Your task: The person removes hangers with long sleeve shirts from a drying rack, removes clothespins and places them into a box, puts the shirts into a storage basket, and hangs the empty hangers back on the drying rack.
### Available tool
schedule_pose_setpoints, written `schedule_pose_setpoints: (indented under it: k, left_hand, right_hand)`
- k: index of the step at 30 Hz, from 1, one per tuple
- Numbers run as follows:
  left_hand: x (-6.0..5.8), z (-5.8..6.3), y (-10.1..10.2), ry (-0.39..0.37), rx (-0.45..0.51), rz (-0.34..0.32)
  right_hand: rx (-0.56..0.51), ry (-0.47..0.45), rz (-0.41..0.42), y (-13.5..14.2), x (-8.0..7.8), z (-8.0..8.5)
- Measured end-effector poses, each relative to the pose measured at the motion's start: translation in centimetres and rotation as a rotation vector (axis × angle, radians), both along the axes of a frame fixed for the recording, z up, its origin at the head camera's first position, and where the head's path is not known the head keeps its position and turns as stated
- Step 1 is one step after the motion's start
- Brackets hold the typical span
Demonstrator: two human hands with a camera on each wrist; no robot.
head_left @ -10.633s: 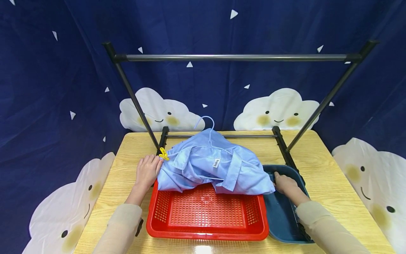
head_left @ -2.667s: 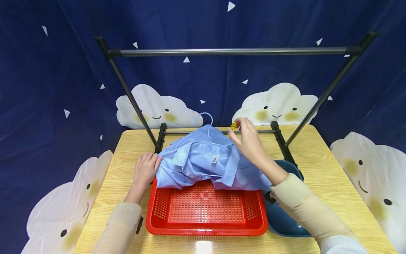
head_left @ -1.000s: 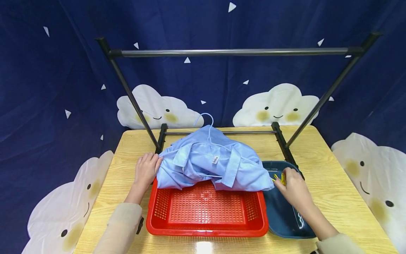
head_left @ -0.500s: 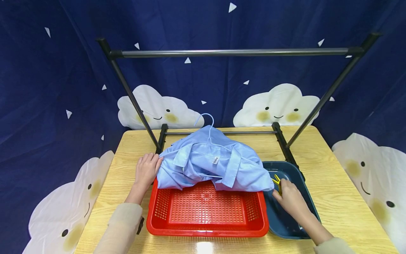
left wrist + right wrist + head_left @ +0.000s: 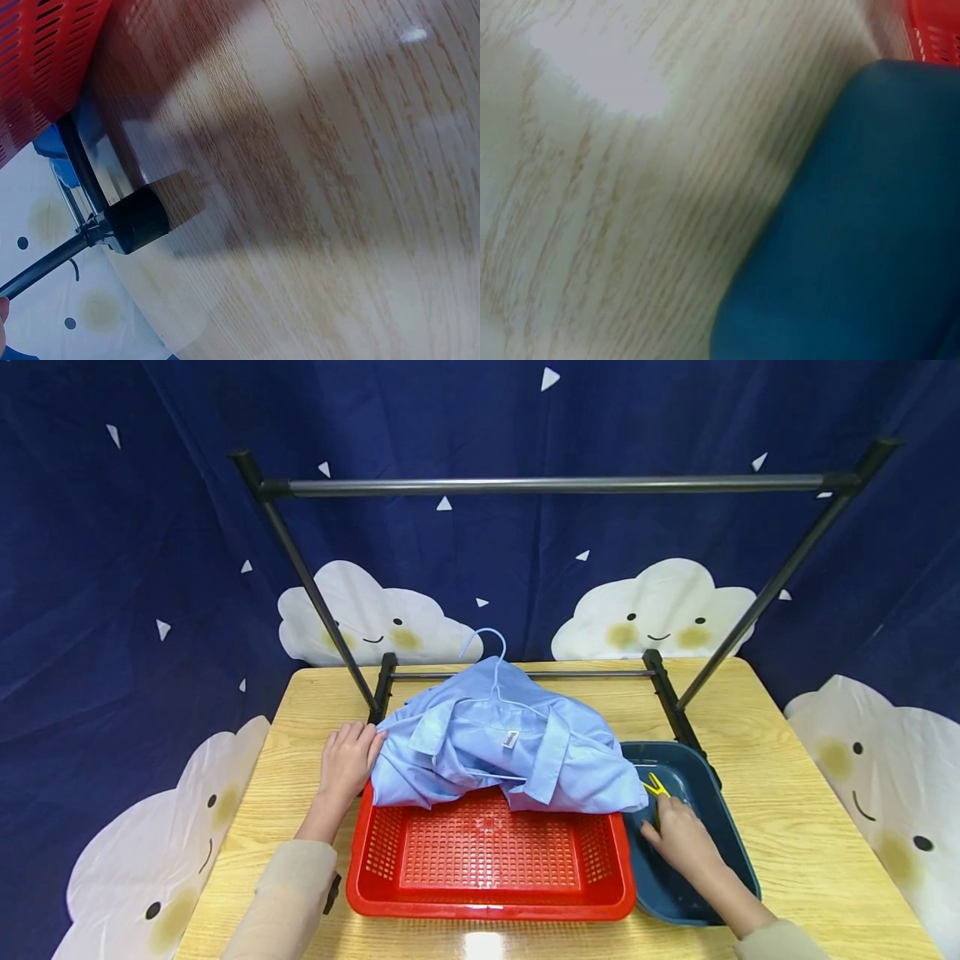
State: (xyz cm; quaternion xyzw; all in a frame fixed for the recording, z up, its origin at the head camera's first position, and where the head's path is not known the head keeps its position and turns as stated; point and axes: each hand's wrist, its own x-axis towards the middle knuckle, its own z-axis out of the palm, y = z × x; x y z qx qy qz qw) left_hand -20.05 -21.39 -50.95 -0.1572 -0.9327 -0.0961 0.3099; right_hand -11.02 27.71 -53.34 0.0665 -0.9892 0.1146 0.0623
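A light blue collared shirt (image 5: 510,768) lies bunched over the back of a red mesh basket (image 5: 491,910), with a pale blue hanger (image 5: 495,668) in its neck. My left hand (image 5: 348,758) grips the shirt's left edge, close to the hanger's end. My right hand (image 5: 682,839) reaches into a dark blue bin (image 5: 720,810), beside the shirt's right end. A yellow clothespin (image 5: 656,783) shows its V-shaped tips past the fingers, which seem to pinch it. The rest of it is hidden. Neither hand is clear in its wrist view.
A black rack stands over the wooden table (image 5: 315,689), its bar (image 5: 555,485) high across the back. Its right leg (image 5: 750,602) and base are close behind the bin. A dark curtain with cloud prints surrounds the table.
The clothespin by my left hand was gone from there by 2.7 seconds ago, when my right hand held one above the shirt. That hand has since lowered to the bin. The left hand stays.
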Motion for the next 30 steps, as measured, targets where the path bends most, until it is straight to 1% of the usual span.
schedule_pose_setpoints:
  k: [4, 11, 19, 30]
  left_hand:
    - [0.0, 0.0, 0.0, 0.003, -0.003, -0.001]
    - [0.0, 0.0, 0.0, -0.009, -0.012, 0.006]
    - [0.0, 0.2, -0.1, -0.031, -0.015, 0.008]
    - [0.0, 0.1, 0.0, -0.027, -0.018, 0.010]
  right_hand:
    - [0.000, -0.006, 0.001, 0.0, -0.1, -0.4]
    - [-0.004, -0.079, 0.001, 0.0, -0.2, -1.1]
    - [0.004, -0.058, 0.016, -0.1, -0.1, -1.5]
    - [0.003, -0.109, -0.008, -0.2, 0.0, -1.5]
